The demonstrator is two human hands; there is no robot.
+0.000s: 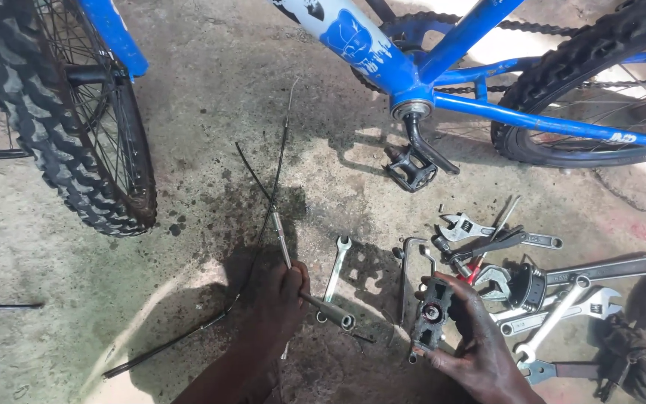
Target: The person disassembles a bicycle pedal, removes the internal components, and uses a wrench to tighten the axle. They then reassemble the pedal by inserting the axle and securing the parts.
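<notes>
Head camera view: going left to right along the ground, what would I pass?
Front tyre → black cable → left hand → small spanner → right hand holding a pedal → pile of spanners.

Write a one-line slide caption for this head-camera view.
Beside a blue bicycle, the right hand holds a loose pedal and the left hand a metal rod, near scattered wrenches.

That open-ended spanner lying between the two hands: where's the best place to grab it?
Take the open-ended spanner by its bare middle shank, coming from above. It lies flat on the concrete floor, and its lower end is crowded by the socket tool at the left hand.
</notes>
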